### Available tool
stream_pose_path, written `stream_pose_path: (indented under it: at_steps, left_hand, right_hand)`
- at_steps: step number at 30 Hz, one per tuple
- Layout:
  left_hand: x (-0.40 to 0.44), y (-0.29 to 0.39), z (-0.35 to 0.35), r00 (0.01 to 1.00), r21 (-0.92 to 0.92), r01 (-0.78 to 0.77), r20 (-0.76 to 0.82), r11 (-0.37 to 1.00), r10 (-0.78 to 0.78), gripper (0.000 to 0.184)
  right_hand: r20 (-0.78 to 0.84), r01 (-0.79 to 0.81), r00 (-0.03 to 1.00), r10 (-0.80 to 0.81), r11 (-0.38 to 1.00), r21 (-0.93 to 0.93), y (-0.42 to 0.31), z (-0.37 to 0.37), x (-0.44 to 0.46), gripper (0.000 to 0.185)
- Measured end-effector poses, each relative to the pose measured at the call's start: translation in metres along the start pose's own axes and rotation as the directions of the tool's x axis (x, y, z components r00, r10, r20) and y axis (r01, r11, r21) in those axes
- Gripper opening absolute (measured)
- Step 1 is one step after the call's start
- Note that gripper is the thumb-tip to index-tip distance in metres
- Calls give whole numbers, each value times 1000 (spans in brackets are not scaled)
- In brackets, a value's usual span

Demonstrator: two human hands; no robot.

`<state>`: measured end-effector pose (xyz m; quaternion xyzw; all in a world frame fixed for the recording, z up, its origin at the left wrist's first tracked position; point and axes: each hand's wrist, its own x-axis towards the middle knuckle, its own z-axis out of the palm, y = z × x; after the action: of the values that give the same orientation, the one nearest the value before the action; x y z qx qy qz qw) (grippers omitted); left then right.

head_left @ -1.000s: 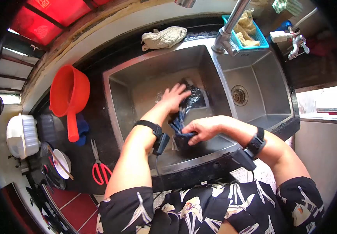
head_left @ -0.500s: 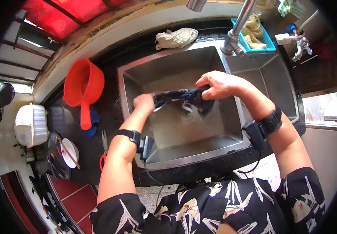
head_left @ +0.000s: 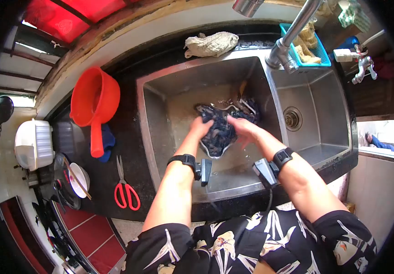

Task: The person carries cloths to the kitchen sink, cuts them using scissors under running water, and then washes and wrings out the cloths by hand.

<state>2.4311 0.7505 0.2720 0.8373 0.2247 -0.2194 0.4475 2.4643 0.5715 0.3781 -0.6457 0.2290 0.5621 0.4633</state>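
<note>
A dark patterned cloth (head_left: 219,135) with white edging lies bunched in cloudy water in the large sink basin (head_left: 178,96). My left hand (head_left: 201,129) grips its left side, the thumb lying over the fabric. At its right side, my right hand (head_left: 246,129) pinches the cloth with the thumb on top. The fingers of my right hand are partly hidden under the water. Both hands are close together near the basin's middle, and some of the cloth spreads out behind them.
Left of the sink are a red dipper (head_left: 95,105), red-handled scissors (head_left: 125,185) and a white bowl (head_left: 79,179). Behind it lie a pale rag (head_left: 211,44) and a blue basket (head_left: 327,59). The faucet (head_left: 292,39) overhangs the divider beside a smaller basin (head_left: 313,132).
The cloth, stretched between my hands before, is now lowered into the water and bunched. My hands have come closer together. The view has shifted, and the scissors show fully.
</note>
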Motion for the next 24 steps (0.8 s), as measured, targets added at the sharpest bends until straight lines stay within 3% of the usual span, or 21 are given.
stream_pose_path:
  at_steps: [1, 2, 4, 6, 7, 8, 10, 12, 13, 14, 15, 16, 17, 18, 20, 21, 22, 24]
  left_hand:
    - [-6, 14, 14, 997, -141, -71, -18, 987, 69, 42]
    - [-18, 36, 22, 989, -276, -145, -47, 950, 137, 36]
    - [-60, 94, 9, 973, -349, -155, 109, 924, 205, 37]
    - [-70, 110, 20, 966, -336, -201, 89, 920, 244, 38]
    - [-72, 114, 24, 963, -354, -196, 106, 914, 248, 38]
    - [-74, 115, 27, 961, -361, -200, 110, 911, 254, 38]
    - [-75, 117, 33, 897, -91, -441, -86, 893, 434, 43]
    - [-70, 110, 37, 701, -10, -672, -328, 740, 633, 38]
    - [-69, 110, 29, 690, 133, -654, -299, 744, 660, 37]
    - [-58, 101, 26, 709, 164, -591, -361, 790, 605, 36]
    - [-40, 86, 19, 854, 210, -360, -319, 909, 412, 37]
    - [-37, 78, 4, 909, 292, -272, -234, 917, 345, 38]
    - [-39, 72, -3, 871, 336, -304, -280, 891, 403, 38]
    - [-38, 70, -13, 904, 530, -207, -218, 823, 368, 34]
    - [-24, 56, -38, 969, 731, 58, -204, 680, 136, 36]
    - [-24, 55, -53, 978, 803, 132, -200, 581, 55, 38]
    - [-22, 57, -51, 979, 807, 124, -194, 577, 60, 38]
    - [-14, 60, -50, 928, 954, -24, -90, 299, 362, 45]
  right_hand:
    - [3, -4, 1000, 4, 1000, -2, 8, 0, 10, 83]
    - [58, -28, 998, 19, 989, 146, 15, -4, 21, 84]
    - [30, -78, 997, 72, 900, 429, 16, -1, 13, 89]
    - [152, -28, 977, -150, 617, 786, 34, -6, 53, 80]
    - [218, -15, 934, -284, 577, 817, 33, -8, 52, 45]
    - [208, -8, 936, -282, 577, 817, 33, -9, 51, 45]
    - [151, 73, 929, -337, 567, 821, 29, -11, 53, 40]
    - [93, 144, 919, -383, 547, 825, 31, -9, 56, 34]
    - [66, 181, 911, -408, 536, 824, 30, -6, 58, 31]
    - [42, 210, 904, -426, 526, 824, 31, 0, 58, 28]
    - [-92, 239, 961, -262, 610, 756, 6, 15, -1, 19]
    - [-44, 365, 892, -449, 660, 657, 18, 16, 14, 20]
    - [-69, 423, 871, -487, 670, 610, 22, 20, 24, 24]
    - [-89, 479, 845, -528, 670, 567, 26, 23, 34, 32]
    - [61, 312, 931, -361, 870, 383, 26, 22, 16, 51]
    - [110, 218, 955, -275, 905, 365, 20, 20, -2, 66]
    - [105, 219, 956, -275, 902, 373, 20, 16, -11, 66]
    - [23, 207, 977, -210, 974, 89, 19, 5, -20, 68]
